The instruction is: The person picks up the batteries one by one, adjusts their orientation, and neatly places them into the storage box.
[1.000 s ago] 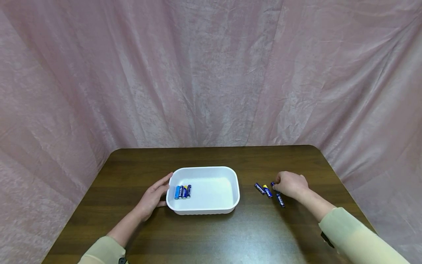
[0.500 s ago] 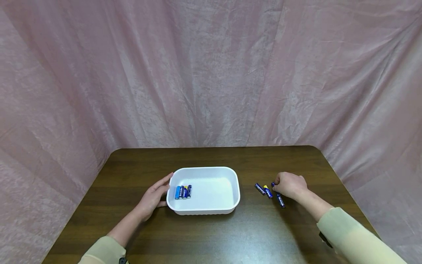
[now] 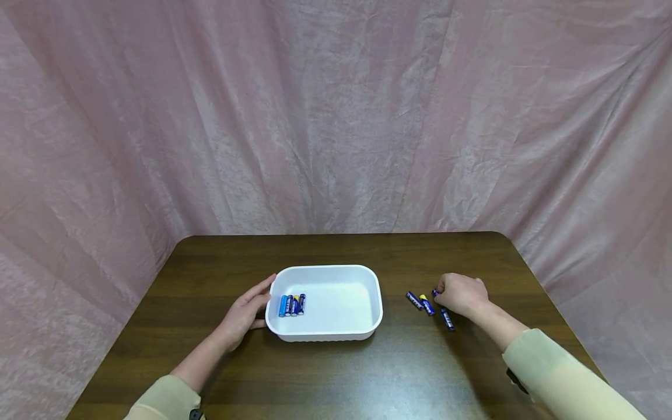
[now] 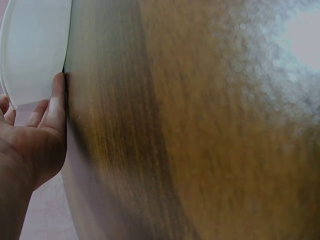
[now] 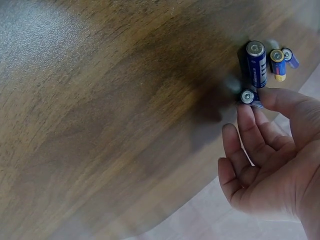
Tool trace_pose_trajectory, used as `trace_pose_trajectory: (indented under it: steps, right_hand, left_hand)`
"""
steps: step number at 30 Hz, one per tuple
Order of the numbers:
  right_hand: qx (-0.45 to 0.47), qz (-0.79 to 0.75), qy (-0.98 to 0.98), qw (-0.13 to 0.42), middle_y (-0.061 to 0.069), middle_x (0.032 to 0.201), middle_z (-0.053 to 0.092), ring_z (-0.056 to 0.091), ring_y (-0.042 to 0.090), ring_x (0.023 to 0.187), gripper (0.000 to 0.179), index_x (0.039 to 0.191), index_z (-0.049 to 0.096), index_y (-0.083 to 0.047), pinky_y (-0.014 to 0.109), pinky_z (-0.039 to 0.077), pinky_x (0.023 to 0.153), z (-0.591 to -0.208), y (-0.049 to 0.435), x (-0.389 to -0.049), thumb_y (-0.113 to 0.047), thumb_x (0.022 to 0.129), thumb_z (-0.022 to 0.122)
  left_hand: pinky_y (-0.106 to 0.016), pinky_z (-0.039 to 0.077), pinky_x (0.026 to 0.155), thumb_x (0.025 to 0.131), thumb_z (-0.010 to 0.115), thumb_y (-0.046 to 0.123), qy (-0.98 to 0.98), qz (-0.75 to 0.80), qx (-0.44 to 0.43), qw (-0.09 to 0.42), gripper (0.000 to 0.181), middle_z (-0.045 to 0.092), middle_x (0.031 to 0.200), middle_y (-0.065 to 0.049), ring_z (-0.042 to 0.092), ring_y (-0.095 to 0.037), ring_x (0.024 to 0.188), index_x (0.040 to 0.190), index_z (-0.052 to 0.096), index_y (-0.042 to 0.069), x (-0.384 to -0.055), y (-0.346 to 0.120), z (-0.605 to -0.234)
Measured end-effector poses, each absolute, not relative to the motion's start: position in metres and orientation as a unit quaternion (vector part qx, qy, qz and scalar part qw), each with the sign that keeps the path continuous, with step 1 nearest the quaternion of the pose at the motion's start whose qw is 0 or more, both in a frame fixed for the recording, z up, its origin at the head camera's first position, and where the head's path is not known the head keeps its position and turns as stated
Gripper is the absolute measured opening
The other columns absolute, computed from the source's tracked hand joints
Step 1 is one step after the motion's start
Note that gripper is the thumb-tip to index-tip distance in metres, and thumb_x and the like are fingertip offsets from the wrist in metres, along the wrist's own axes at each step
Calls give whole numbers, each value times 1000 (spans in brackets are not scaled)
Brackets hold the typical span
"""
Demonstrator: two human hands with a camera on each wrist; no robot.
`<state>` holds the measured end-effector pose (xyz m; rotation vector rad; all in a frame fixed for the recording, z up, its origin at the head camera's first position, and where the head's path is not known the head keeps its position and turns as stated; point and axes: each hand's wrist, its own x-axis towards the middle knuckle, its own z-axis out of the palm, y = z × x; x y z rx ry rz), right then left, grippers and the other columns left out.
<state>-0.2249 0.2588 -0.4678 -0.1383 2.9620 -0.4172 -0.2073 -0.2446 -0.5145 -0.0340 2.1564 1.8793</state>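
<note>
In the head view my left hand (image 3: 242,315) rests against the left end of a white plastic tray (image 3: 331,336), its fingers fairly straight along the wall. The left wrist view shows the fingers (image 4: 58,100) touching the tray's side (image 4: 37,50) low by the tabletop. My right hand (image 3: 463,293) pinches a dark blue battery (image 5: 247,97) between thumb and fingertips, close over the table. Another dark blue battery (image 3: 447,319) lies just beside that hand. To its left are a yellow-ended blue battery (image 3: 427,305) and a dark blue one (image 3: 414,300).
Several batteries stand side by side at the tray's left end, among them a light blue battery (image 3: 282,306) and a dark blue one (image 3: 301,304). Everything is on a brown wood-grain table (image 3: 336,379) with rounded far corners. A pink curtain (image 3: 336,116) hangs behind it.
</note>
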Motion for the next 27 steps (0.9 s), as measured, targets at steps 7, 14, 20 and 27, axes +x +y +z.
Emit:
trace_pose_trajectory:
  steps: [7,14,20,27]
  right_hand:
    - [-50,-139,987,65,-3,85,68,59,19,77,7,86,68,-14,61,39,87,-468,259,-226,-19,87,73]
    - [-46,-139,988,49,-2,87,70,62,20,80,10,88,70,-15,57,40,84,-462,258,-229,-22,84,74]
    - [-46,-151,987,41,4,96,74,67,27,89,17,96,72,-10,59,41,85,-451,257,-230,-24,87,74]
    - [-49,-163,985,35,7,101,75,67,29,92,21,101,73,-9,63,40,89,-441,256,-230,-26,90,73]
  left_hand:
    - [-44,58,89,106,55,37,751,645,-19,139,49,36,163,-5,49,-34,136,154,46,41,-209,-244,-515]
    - [-43,59,89,106,54,37,752,644,-16,139,50,34,163,-7,48,-35,137,156,44,38,-208,-245,-514]
    - [-45,58,90,107,54,36,747,650,-12,142,50,34,164,-8,47,-36,138,155,44,37,-207,-244,-512]
    - [-45,58,90,107,53,36,749,648,-11,141,50,33,164,-9,47,-36,138,156,43,37,-206,-244,-514]
